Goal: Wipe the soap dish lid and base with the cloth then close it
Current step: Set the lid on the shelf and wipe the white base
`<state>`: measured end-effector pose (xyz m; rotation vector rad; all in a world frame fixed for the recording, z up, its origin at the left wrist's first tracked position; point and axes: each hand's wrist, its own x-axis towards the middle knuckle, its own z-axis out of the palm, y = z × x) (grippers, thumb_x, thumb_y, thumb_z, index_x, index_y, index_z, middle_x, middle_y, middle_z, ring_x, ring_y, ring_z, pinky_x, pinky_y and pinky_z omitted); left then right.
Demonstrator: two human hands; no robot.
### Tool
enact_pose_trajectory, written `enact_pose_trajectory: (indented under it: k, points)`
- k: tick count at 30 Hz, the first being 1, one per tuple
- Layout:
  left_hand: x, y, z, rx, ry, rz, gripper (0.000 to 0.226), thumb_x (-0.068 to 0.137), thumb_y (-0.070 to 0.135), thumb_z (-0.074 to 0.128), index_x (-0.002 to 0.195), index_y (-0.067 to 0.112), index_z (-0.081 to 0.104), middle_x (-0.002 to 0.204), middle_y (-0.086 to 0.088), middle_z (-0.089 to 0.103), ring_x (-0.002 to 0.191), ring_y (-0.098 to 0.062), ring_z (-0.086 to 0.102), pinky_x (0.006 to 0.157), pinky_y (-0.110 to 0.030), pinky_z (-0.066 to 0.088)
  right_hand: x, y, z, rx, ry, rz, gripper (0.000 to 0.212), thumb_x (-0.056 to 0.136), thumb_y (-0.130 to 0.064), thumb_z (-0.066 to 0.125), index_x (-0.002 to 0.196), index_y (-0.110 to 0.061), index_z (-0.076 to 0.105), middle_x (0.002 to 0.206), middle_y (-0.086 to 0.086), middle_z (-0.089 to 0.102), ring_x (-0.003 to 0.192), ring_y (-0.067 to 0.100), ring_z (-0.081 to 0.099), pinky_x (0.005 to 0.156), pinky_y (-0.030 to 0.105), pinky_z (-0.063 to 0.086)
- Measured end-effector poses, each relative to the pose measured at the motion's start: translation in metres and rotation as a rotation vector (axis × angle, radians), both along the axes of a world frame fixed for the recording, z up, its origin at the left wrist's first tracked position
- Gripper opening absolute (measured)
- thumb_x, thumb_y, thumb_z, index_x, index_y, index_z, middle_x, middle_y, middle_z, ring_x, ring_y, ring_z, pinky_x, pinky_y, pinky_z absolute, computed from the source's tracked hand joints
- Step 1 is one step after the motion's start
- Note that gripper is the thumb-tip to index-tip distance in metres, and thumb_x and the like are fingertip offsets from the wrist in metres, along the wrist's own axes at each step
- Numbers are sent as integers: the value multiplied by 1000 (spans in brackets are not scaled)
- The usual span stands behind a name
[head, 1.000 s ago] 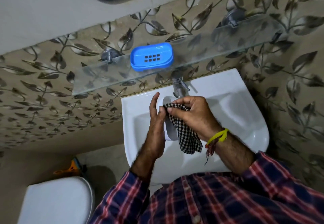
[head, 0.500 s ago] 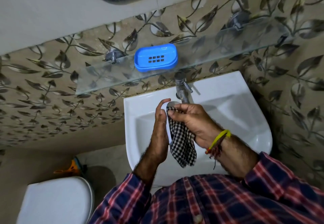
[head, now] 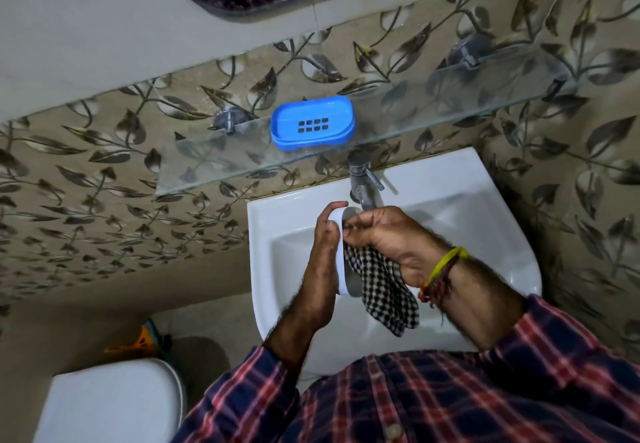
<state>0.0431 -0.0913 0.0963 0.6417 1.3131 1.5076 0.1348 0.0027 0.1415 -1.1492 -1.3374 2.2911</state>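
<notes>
Two parts of the soap dish are apart. Blue oval plastic base with drain slots [head: 312,122] sits on the clear glass wall shelf [head: 433,110], well apart from the hands. White oval plastic lid [head: 338,252] is held on edge over the white ceramic basin [head: 485,234], just below the metal tap [head: 362,183].

Left hand [head: 320,269]: grip closed round the lid's outer side, fingertips hooked over its upper end. Right hand [head: 388,238]: grip pinching the black-and-white checked cloth [head: 381,290] against the lid's hollow side; the cloth's loose end hangs below.

Judgement: lid wipe is under way; whether it is nearly finished cannot be told. Base untouched on the shelf. Left to do: wipe base, fit lid onto base.
</notes>
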Motion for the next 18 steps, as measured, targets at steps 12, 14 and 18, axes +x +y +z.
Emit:
enact_pose_trajectory:
  k: [12, 14, 18]
  points:
    - [-8, 7, 1, 45, -63, -42, 35, 108, 42, 32, 136, 31, 50, 124, -4, 70, 108, -19, 69, 78, -30, 59, -1, -3, -7, 71, 94, -28, 14, 91, 6, 59, 88, -2, 71, 75, 10, 71, 64, 17, 66, 65, 26, 56]
    - [-9, 8, 1, 49, -68, -37, 33, 108, 41, 32, 132, 33, 53, 119, 0, 71, 104, -18, 70, 77, -29, 59, 3, -3, -7, 187, 97, 69, 10, 90, 7, 60, 95, 7, 69, 82, 16, 69, 68, 18, 65, 72, 29, 54]
    - [-14, 13, 7, 15, -22, -11, 30, 105, 42, 36, 125, 38, 59, 106, 6, 73, 92, -13, 72, 70, -27, 58, 10, -12, -9, 291, 55, 223, 14, 88, 12, 60, 100, 15, 68, 92, 30, 70, 78, 26, 64, 74, 31, 53]
